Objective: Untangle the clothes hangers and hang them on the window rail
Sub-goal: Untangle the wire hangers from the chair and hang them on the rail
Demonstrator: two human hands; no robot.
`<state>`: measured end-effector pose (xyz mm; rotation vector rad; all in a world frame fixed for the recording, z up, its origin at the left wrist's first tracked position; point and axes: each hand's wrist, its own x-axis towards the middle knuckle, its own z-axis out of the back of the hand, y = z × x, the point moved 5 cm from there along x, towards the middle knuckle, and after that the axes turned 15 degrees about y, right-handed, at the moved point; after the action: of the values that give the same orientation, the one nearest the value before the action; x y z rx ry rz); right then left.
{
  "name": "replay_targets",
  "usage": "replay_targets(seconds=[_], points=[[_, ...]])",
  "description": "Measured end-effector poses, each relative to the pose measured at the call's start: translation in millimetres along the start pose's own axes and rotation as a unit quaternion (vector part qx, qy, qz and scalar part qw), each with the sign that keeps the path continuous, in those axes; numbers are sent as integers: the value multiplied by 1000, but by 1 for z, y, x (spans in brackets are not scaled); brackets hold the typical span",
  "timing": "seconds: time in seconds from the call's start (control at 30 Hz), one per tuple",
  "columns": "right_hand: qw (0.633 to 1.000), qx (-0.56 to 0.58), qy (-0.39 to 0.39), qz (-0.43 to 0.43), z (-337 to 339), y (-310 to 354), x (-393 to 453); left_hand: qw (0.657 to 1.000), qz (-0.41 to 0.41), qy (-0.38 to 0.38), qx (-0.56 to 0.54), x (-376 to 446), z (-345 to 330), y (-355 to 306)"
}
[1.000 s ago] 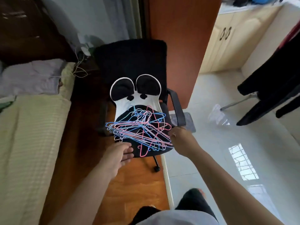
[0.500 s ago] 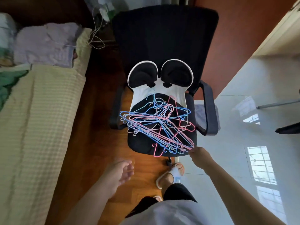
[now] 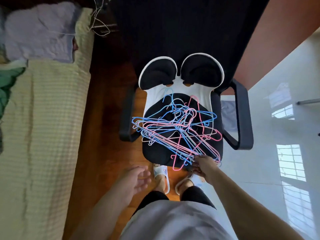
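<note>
A tangled pile of blue and pink wire hangers point(image 3: 174, 129) lies on the black seat of an office chair point(image 3: 155, 153). My right hand point(image 3: 205, 164) is at the pile's near right corner, its back toward me. Its fingers curl over the ends of the nearest hangers, and the fingertips are hidden. My left hand point(image 3: 136, 179) hovers in front of the seat's near left edge, palm up, fingers spread and relaxed, holding nothing. No window rail is in view.
The chair has two black armrests point(image 3: 242, 118) and a tall black back. A bed with a checked cover point(image 3: 43, 135) runs along the left. My feet in white slippers point(image 3: 161, 177) stand on the wooden floor just before the seat. Glossy white tiles lie to the right.
The view has moved closer to and more directly above the chair. My right hand went from touching the pile's near corner to curling over it. My left hand has stayed open.
</note>
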<state>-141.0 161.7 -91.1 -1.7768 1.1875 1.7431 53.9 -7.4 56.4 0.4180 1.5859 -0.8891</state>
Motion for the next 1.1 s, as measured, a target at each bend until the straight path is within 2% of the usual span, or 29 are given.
replay_targets(seconds=[0.2, 0.3, 0.53, 0.7, 0.83, 1.1], points=[[994, 96, -8, 54, -28, 13, -25, 999, -35, 12, -26, 19, 32, -45], [981, 168, -1, 97, -43, 26, -35, 998, -49, 35, -18, 22, 41, -63], [957, 253, -16, 142, -54, 57, -59, 996, -60, 68, -23, 21, 60, -89], [938, 322, -8, 132, -55, 58, -64, 994, -63, 85, -14, 27, 69, -91], [909, 401, 0, 118, -60, 49, -68, 993, -64, 97, -26, 32, 70, -92], [906, 409, 25, 109, -64, 60, -70, 990, -68, 119, -31, 33, 62, -104]])
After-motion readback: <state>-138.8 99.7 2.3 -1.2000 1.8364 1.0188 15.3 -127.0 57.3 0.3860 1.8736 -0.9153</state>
